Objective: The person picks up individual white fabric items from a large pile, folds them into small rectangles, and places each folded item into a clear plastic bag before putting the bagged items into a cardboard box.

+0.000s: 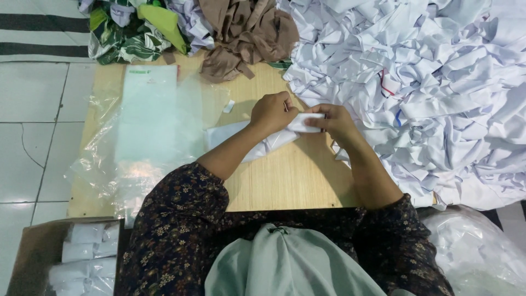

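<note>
Head view, looking down on a low wooden table. The left hand and right hand meet at mid-table, both pinched shut on a small folded white cloth piece; its loose end trails down and left beneath the left forearm onto the wood. A large heap of white cloth covers the table's right side and lies just beside the right hand. At the far edge lie a bundle of brown fabric and a green patterned fabric. Clear plastic bags are spread flat over the left part of the table.

Judged risk: the fold may spring open if either pinch loosens, since the fabric looks thin and slack; the trailing end could also catch under the forearm, and the nearby heap could slide into the working spot.

The table stands on a white tiled floor. A cardboard box of bagged white pieces sits at lower left.
</note>
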